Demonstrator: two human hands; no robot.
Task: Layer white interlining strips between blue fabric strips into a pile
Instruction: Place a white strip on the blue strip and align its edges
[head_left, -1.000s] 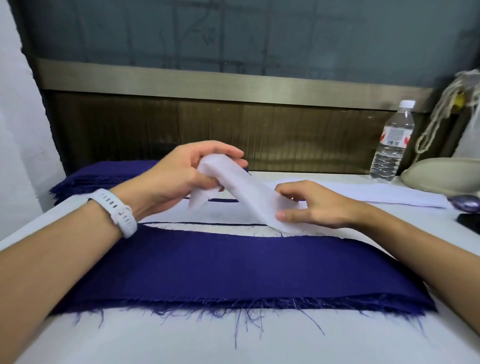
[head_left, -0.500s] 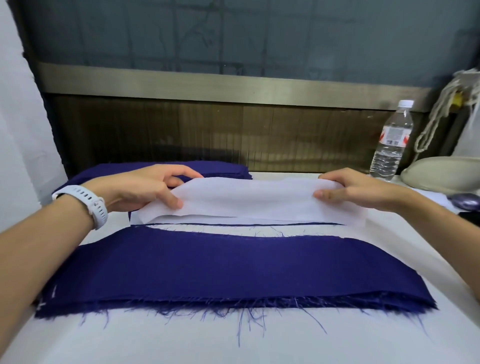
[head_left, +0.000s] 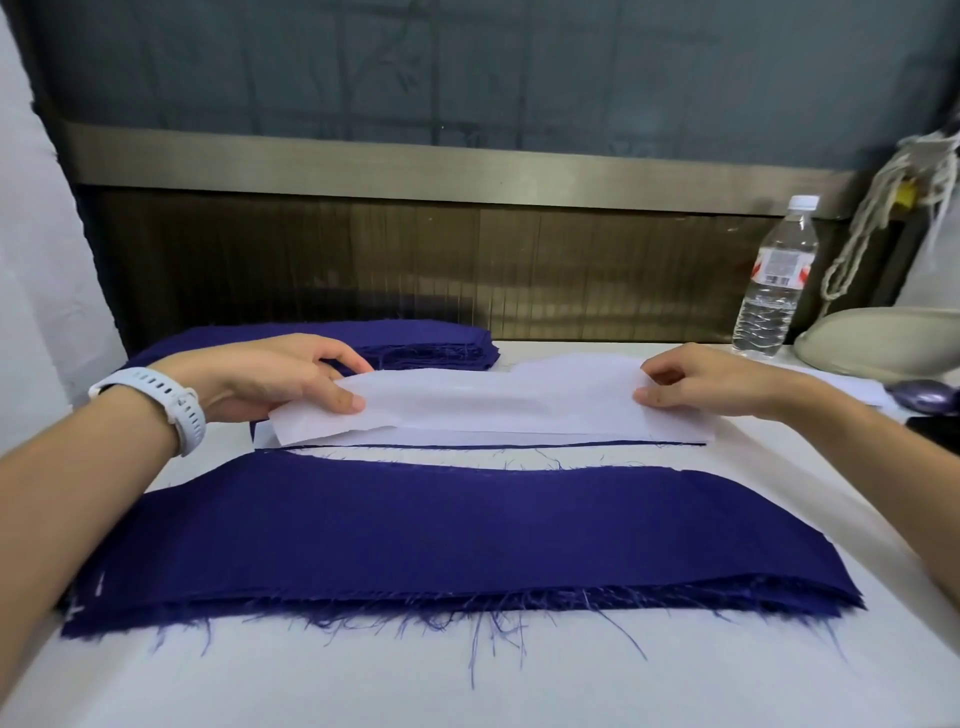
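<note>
Pinching opposite short ends between thumb and fingers: left hand (head_left: 291, 387) and right hand (head_left: 711, 384), equally near. Stretched between them, long axis running left to right, a thin white interlining strip (head_left: 498, 402), left end lifted and slightly askew. Directly beneath, close under the grip, a flat layered pile of white and blue strips (head_left: 467, 439). Nearer the body, a frayed dark-blue fabric stack (head_left: 415, 525). Likely next: lowering straight down, edges squared.
</note>
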